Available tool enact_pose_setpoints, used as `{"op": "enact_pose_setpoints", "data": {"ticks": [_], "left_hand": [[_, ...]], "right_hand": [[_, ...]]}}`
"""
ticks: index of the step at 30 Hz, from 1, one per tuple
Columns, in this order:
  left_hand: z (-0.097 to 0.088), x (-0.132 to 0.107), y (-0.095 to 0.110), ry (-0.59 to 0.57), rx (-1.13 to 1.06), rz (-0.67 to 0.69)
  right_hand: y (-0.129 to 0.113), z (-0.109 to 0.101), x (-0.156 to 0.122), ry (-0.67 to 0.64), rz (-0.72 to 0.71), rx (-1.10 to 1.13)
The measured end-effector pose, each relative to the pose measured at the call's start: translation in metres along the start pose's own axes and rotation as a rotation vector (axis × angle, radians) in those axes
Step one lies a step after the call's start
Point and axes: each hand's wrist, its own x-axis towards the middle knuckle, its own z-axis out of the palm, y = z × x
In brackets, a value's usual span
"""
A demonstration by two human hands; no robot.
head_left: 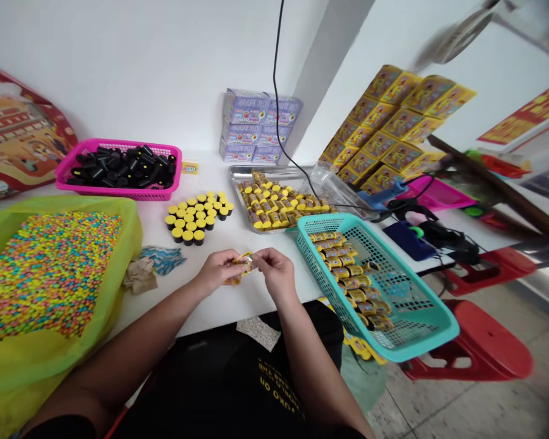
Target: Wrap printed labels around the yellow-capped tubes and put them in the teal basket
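Note:
My left hand (220, 268) and my right hand (274, 272) meet over the near edge of the white table (238, 299). Both pinch one small yellow labelled tube (244, 263) between their fingertips. Just beyond my hands stands a cluster of black tubes with yellow caps (197, 217). To the right, a teal basket (393, 317) holds a row of finished labelled tubes (348, 268) and overhangs the table edge.
A pink basket (119, 183) of black tubes sits at back left. A yellow-lined bin (119, 268) holds coloured candy beads. A metal tray (274, 204) carries several labelled tubes. Yellow boxes (388, 128) are stacked at right; red stools (480, 341) stand below.

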Motion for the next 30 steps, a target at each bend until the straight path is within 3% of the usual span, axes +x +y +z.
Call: {"op": "enact_pose_setpoints", "data": {"ticks": [3,7,12,14,17,22,27,30], "left_hand": [[-0.001,0.002,-0.002,0.027,0.003,-0.028],[-0.003,0.003,-0.001,0.028,0.038,-0.026],[0.0,0.003,0.002,0.036,-0.07,-0.08],[0.001,0.004,0.0,0.06,-0.091,-0.083],[-0.001,0.006,-0.002,0.159,-0.08,-0.083],[-0.007,0.009,-0.005,0.243,0.008,-0.056],[-0.011,0.011,-0.011,0.28,0.212,0.143],[-0.012,0.012,-0.012,0.281,0.338,0.25]], "right_hand": [[0.003,0.005,-0.002,0.015,0.027,0.092],[0.003,0.005,-0.003,-0.058,0.037,0.099],[0.008,0.007,-0.004,0.084,0.077,0.181],[0.011,0.009,-0.005,0.075,0.087,0.176],[0.017,0.004,-0.002,0.062,0.053,0.073],[0.028,-0.025,0.013,0.229,-0.154,-0.375],[0.038,-0.031,0.021,0.007,-0.187,-0.619],[0.04,-0.024,0.021,0.024,-0.142,-0.617]]}}
